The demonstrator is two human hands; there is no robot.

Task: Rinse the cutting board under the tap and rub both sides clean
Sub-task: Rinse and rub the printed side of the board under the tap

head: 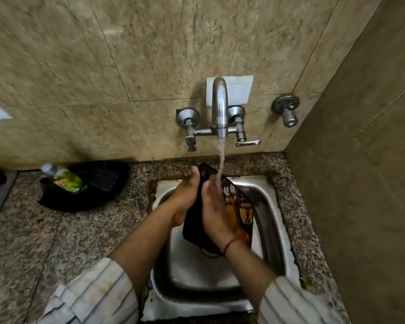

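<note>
A dark cutting board with a printed orange and white picture stands tilted on edge over the steel sink. My left hand grips its left side from behind. My right hand lies flat against the printed face, palm on the board. Water runs from the tap and lands on the board's upper edge and my right fingers. The board's lower end is partly hidden behind my right wrist.
A black pan-like dish holding a green dish soap bottle sits on the speckled granite counter to the left. A lever handle and a second wall valve are beside the tap. A tiled wall closes the right side.
</note>
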